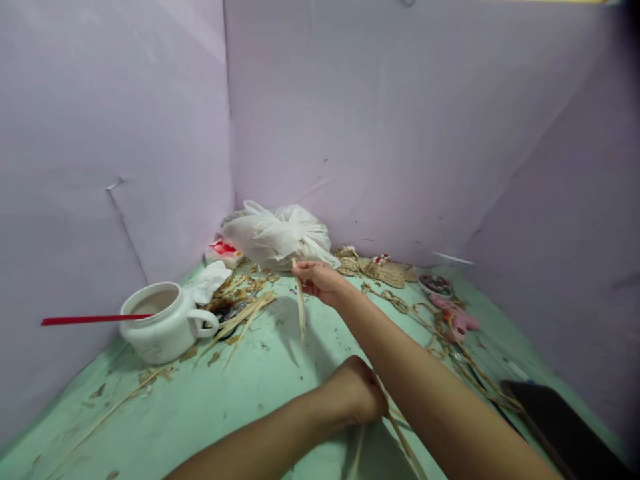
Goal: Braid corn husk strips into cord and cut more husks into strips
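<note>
Pale flat straw strip (301, 310): hanging over the mint-green tabletop (280, 407), in front of the white translucent plastic bag (280, 233).
Right hand (320, 279): fingers narrow, pinching the strip near its upper end.
Left hand (354, 392): curled, apparently round long tan straw strands (400, 437); fingertips hidden.
Handling, judged: pinch lightly to avoid splitting; keep strands untangled.
Red-and-white packet (223, 251): lettering unreadable.
Brands elsewhere: none legible.

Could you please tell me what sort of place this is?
Probably a corner used for handicraft: a green surface strewn with pale strips, braided cord and what looks like a pink glue gun.
</note>
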### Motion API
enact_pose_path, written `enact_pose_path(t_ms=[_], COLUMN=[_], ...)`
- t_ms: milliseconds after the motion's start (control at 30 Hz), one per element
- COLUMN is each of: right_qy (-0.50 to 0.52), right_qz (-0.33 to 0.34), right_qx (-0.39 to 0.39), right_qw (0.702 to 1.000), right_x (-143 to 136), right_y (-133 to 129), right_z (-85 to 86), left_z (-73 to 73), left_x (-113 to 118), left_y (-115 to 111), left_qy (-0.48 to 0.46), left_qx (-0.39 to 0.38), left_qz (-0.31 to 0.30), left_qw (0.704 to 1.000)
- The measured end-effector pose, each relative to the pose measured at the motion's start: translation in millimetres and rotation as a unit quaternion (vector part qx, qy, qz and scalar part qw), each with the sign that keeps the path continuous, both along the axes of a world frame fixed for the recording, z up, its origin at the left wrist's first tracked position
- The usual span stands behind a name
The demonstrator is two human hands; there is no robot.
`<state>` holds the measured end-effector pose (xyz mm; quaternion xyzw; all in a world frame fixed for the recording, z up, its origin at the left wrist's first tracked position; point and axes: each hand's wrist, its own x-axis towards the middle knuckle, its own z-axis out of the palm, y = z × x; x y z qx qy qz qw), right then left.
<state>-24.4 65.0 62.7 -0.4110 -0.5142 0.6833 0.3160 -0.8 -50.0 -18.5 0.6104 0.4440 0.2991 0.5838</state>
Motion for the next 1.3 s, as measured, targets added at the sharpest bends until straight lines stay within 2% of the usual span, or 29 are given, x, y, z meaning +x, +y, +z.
enact_pose_path(t_ms=[67, 133, 233, 300, 433, 500, 600, 800, 933, 1133, 1300], right_qy=[0.061, 0.09, 0.052, -0.008, -0.098, -0.101, -0.099, -0.188, -0.182, -0.176, -0.183], right_qz=[-0.009, -0.037, -0.072, -0.077, -0.093, -0.088, -0.06, -0.015, -0.009, -0.01, -0.018], right_qx=[0.019, 0.046, 0.084, 0.099, 0.084, 0.065, 0.06, 0.147, 0.136, 0.123, 0.17], right_qw=[0.998, 0.994, 0.993, 0.992, 0.987, 0.989, 0.991, 0.971, 0.974, 0.977, 0.968], right_x=[27.6, 65.0, 125.4, 159.5, 197.5, 201.6, 197.3, 188.4, 185.8, 180.8, 180.3], right_y=[-10.1, -28.5, -66.7, -91.1, -119.7, -125.0, -129.4, -133.2, -131.4, -128.8, -128.8], right_z=[16.6, 33.3, 44.2, 36.2, -4.6, -23.0, -36.2, -45.6, -53.9, -57.4, -60.5], left_z=[8.1, 17.1, 27.4, 30.8, 34.3, 35.9, 37.1, 38.1, 39.9, 38.6, 38.1], left_x=[-2.1, -3.6, -5.4, -6.7, -8.8, -9.1, -8.7, -6.7, -6.1, -6.3, -6.0], left_y=[-5.9, -9.7, -10.9, -10.2, -10.2, -10.8, -10.8, -9.2, -9.5, -9.2, -9.8], left_qy=[0.071, 0.115, 0.085, 0.06, 0.044, 0.056, 0.071, 0.081, 0.078, 0.062, 0.063], left_qx=[-0.065, -0.093, -0.094, -0.093, -0.121, -0.126, -0.123, -0.139, -0.147, -0.139, -0.139], left_qz=[0.054, 0.079, 0.064, 0.055, 0.032, 0.026, 0.019, 0.012, 0.016, 0.017, 0.017], left_qw=[0.994, 0.986, 0.99, 0.992, 0.991, 0.99, 0.99, 0.987, 0.986, 0.988, 0.988])
